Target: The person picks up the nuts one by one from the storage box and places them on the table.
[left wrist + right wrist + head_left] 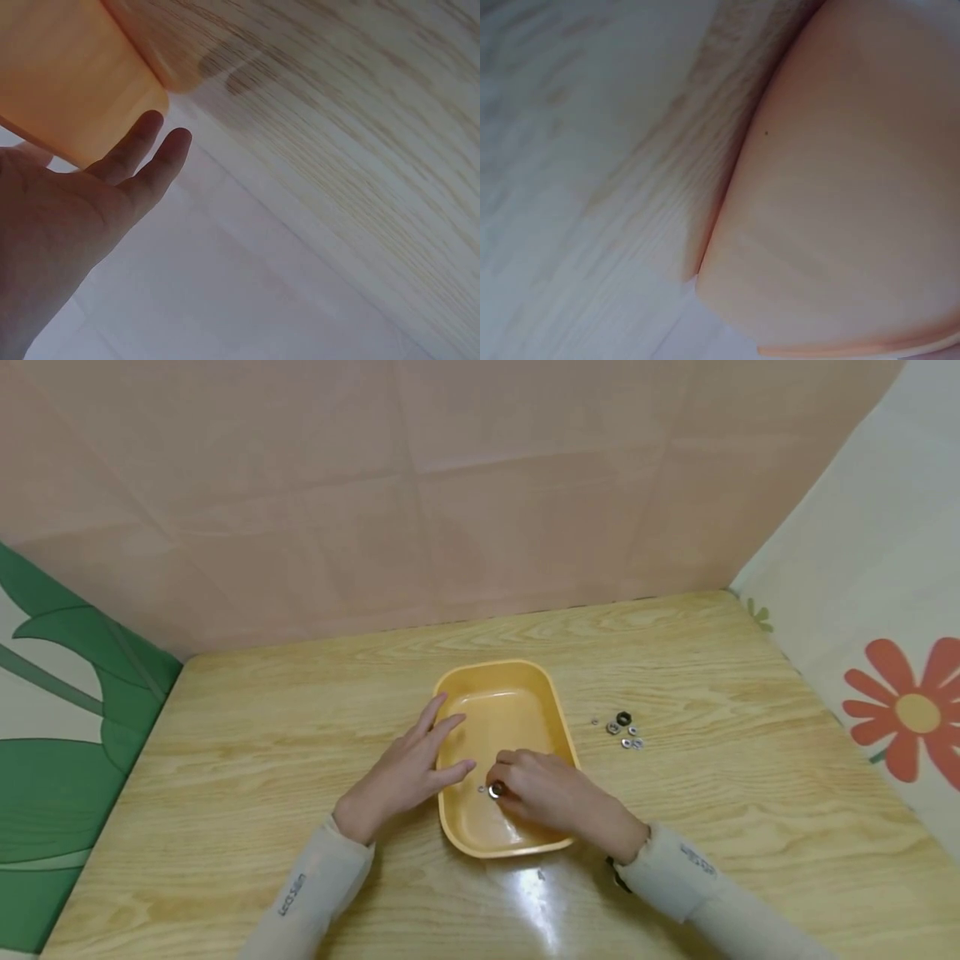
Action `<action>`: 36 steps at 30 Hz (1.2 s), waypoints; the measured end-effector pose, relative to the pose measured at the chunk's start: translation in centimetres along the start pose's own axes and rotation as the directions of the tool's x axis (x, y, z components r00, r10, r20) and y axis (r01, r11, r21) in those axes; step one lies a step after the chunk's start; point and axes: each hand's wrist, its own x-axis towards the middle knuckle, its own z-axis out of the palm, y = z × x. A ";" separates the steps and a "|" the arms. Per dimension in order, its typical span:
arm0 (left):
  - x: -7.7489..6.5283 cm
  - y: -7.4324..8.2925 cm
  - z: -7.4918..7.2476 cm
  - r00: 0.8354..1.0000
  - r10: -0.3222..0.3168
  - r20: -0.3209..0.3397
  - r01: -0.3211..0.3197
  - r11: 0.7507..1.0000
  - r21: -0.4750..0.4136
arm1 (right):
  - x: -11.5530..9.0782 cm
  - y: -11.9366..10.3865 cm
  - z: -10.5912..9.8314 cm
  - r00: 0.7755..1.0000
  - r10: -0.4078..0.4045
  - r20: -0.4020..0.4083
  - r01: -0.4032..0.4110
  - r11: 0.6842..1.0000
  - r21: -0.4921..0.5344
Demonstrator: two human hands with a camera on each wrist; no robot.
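A yellow plastic tray (498,670) stands on the table. My right hand (543,789) is down inside it, fingers curled, and at its fingertips it pinches a hex nut (497,789) with a dark top and a bright silver edge; the thumb is mostly hidden. Just left of that lies a tiny silver nut (482,789) on the tray floor. At the tray's left rim my left hand (401,777) is spread, its fingers straight and reaching over the edge, holding nothing. In the left wrist view those fingers (161,161) show beside the tray's outer wall (82,75).
Right of the tray lies a loose group of nuts: a black nut (624,718), a larger silver nut (613,727) and several smaller ones. A pink cloth wall (450,527) rises behind the table. The right wrist view shows the tray's outer side (840,187), no hand.
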 end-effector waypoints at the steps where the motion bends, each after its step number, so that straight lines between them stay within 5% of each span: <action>1: 0.0 0.0 0.0 1.000 0.000 0.001 0.000 1.000 0.000 | 0.0 0.0 0.0 1.000 0.001 0.001 -0.001 1.000 0.001; 23: 0.0 0.2 0.0 1.000 0.007 -0.011 -0.007 1.000 0.018 | -0.2 -0.1 -0.4 0.999 0.032 -0.038 -0.030 0.998 0.060; 36: 0.0 0.4 -0.2 1.000 -0.009 0.009 0.008 0.999 0.043 | -0.9 -0.4 -0.9 0.988 0.003 -0.153 0.008 0.997 0.070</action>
